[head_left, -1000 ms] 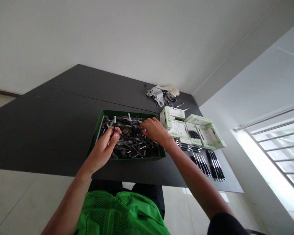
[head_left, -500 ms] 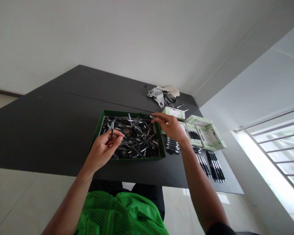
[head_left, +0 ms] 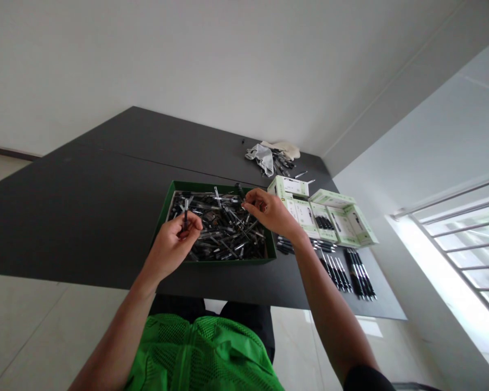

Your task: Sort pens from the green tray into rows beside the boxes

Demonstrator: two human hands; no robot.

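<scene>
A green box [head_left: 165, 213] full of loose black and clear pens [head_left: 228, 239] stands on the dark table in front of me. Over its left part, my left hand [head_left: 175, 239] is closed around a pen [head_left: 186, 210] that points up from the fingers. My right hand [head_left: 271, 210] pinches another pen [head_left: 240, 191] above the box's right part. This one has a dark end jutting up and away from the fingertips; the rest of it is partly hidden by the hand.
Right of the box stand light green cartons [head_left: 358, 228], one with several pens in it. Rows of pens [head_left: 359, 274] lie in front of them. At the back, a grey cloth [head_left: 263, 157] and a beige cloth [head_left: 287, 149] lie by a heap of pens. The wall borders the table.
My right hand has moved slightly left over the box, and its pen has turned from nearly level to slanting upward. My left hand still holds its pen, with the fingertips drawn in.
</scene>
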